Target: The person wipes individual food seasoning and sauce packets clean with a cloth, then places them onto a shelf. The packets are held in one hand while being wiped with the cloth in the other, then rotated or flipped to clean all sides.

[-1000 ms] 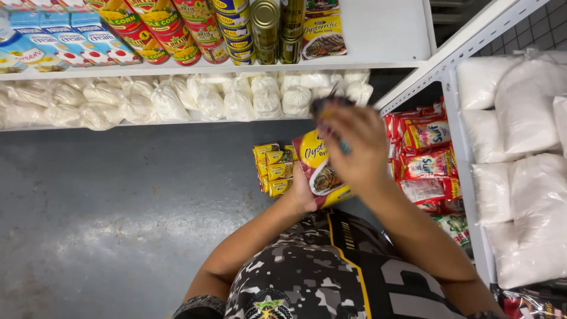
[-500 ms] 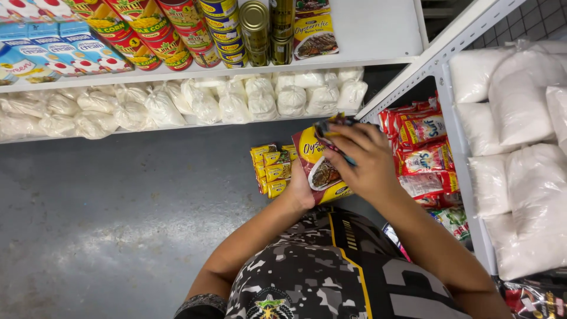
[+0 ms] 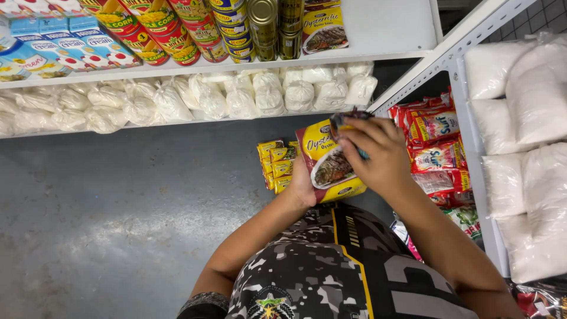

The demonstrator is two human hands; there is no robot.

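Left hand (image 3: 304,184) cups red-and-yellow flat sauce pouch (image 3: 326,162) from behind, frame centre. Right hand (image 3: 378,155) closed over its top edge, pinching small dark object (image 3: 344,117). Since half second ago: pouch shifted slightly lower, hands unchanged; stacked yellow packets (image 3: 277,164) on grey floor (image 3: 118,201) beside.

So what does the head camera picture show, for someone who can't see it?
A person's left hand holds a yellow and red sauce pouch while the right hand covers its top corner. Around them are shelves of cans and white bags above a grey floor.
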